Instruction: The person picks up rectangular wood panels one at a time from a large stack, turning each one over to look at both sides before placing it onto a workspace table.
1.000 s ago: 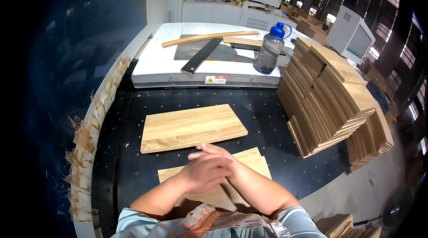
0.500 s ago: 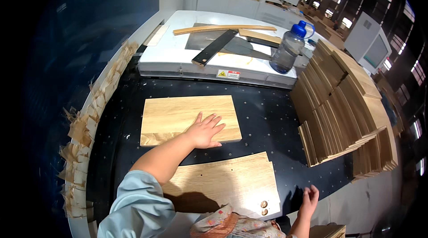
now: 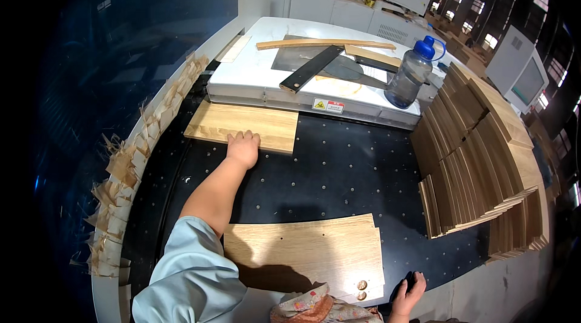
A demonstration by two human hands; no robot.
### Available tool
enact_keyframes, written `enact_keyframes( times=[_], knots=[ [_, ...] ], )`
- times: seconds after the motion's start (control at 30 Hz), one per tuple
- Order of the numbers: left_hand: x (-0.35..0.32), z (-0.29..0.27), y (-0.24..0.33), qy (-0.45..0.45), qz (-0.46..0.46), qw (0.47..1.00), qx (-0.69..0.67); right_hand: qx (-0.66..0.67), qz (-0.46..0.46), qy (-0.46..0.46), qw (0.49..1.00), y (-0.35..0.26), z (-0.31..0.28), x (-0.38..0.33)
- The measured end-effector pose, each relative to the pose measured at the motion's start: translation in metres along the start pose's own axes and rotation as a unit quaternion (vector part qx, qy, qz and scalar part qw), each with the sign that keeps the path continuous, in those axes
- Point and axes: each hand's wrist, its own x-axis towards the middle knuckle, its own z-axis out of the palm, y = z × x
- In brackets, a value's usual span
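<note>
Touching far board's (image 3: 251, 121) near edge, open tabletop (image 3: 336, 176) alongside

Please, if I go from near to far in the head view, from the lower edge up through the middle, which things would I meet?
Near wooden boards → left hand at the far board's near edge → far board → white platform's front edge → black bar → long thin wooden strip.

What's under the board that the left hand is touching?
The black table shows beside the board under the left hand. What's directly underneath is covered, so I can't tell.
</note>
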Motion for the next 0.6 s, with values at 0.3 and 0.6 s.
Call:
enact_keyframes(
  times=[0.3, 0.6],
  knots=[
    [0.006, 0.003, 0.078, 0.011, -0.002, 0.995, -0.101, -0.016, -0.015, -0.011, 1.000, 0.005, 0.000, 0.001],
    [0.007, 0.010, 0.056, 0.030, -0.053, 0.996, -0.069, -0.019, 0.005, -0.013, 1.000, -0.001, -0.007, -0.006]
  ],
)
